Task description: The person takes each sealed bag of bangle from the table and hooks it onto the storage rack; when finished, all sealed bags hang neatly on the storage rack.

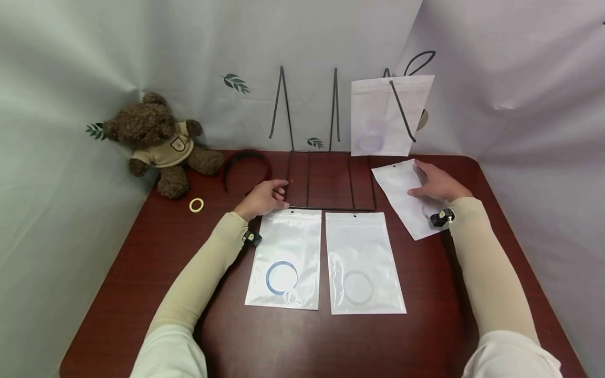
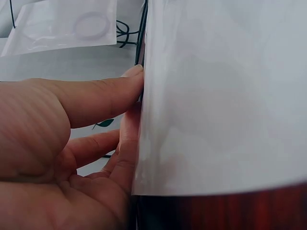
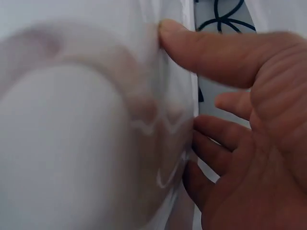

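In the head view my right hand (image 1: 437,182) grips a white zip pouch (image 1: 399,186) at the right of the table. The pouch lies at a slant, a ring showing faintly through it. Seen from the right wrist, the thumb (image 3: 206,52) presses its face and the fingers reach behind its edge. My left hand (image 1: 264,198) rests by the front left corner of a black wire rack (image 1: 331,209), thumb and forefinger apart. Just below that hand lies a pouch with a blue ring (image 1: 307,247); beside it is a pouch with a pale ring (image 1: 356,241).
Another white pouch (image 1: 383,105) hangs on the rack's right prong. A brown teddy bear (image 1: 165,142) sits at the back left, near a dark red headband (image 1: 269,165) and a small yellow ring (image 1: 191,205). Pale curtains (image 1: 331,31) enclose the table's back and sides.
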`<state>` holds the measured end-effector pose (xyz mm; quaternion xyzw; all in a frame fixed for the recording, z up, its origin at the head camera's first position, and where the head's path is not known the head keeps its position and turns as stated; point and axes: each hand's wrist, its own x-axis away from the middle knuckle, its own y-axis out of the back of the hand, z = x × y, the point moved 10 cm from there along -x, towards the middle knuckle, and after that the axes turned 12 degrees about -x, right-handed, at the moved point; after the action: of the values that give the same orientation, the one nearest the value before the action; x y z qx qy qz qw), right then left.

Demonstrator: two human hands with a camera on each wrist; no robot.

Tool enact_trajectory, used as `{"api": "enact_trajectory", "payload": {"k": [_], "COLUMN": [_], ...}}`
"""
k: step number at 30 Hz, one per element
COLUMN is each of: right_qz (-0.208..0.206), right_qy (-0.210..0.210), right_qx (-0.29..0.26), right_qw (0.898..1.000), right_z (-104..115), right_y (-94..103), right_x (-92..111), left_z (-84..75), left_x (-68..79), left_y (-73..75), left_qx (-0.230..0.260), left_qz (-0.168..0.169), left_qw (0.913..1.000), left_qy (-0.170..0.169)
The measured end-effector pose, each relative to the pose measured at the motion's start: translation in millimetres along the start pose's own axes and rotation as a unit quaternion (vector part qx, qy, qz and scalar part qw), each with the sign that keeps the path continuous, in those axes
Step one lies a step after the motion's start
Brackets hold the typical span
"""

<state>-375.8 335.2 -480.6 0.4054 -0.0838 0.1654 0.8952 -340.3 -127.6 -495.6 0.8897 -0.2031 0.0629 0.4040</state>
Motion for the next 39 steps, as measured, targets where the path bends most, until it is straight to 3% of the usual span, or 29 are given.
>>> {"api": "enact_trajectory", "payload": {"k": [13,22,28,36,39], "right_qz": [-0.001,-0.010,-0.074,-0.162,-0.187], "right_qy": [-0.007,0.010,0.019,0.026,0.046], "right_qx": [0.018,0.018,-0.047,-0.061,-0.077], "right_qw": [1.000,1.000,0.996,0.985,0.978], "right_z": [-6,-3,-7,2,10], "right_y": [-4.5,3.6,18.9,38.5,44.5], "right_x": [-1,7,23,54,66], "left_z": [1.1,-3.3,-4.9,-1.9,-0.4], "left_x": [0.8,0.4,-1.1,-0.1,-0.8], "left_y": [-3.8,-2.9,-2.8,-0.2,-0.6], "left_qx": [0.004,-0.006,-0.011,-0.018,-0.014], "left_qz": [0.004,0.002,0.004,0.004,0.006], "left_qw": [1.0000,1.0000,0.9999,0.9998,0.9998], "left_qy": [-0.001,-0.005,-0.004,0.010,0.009]}}
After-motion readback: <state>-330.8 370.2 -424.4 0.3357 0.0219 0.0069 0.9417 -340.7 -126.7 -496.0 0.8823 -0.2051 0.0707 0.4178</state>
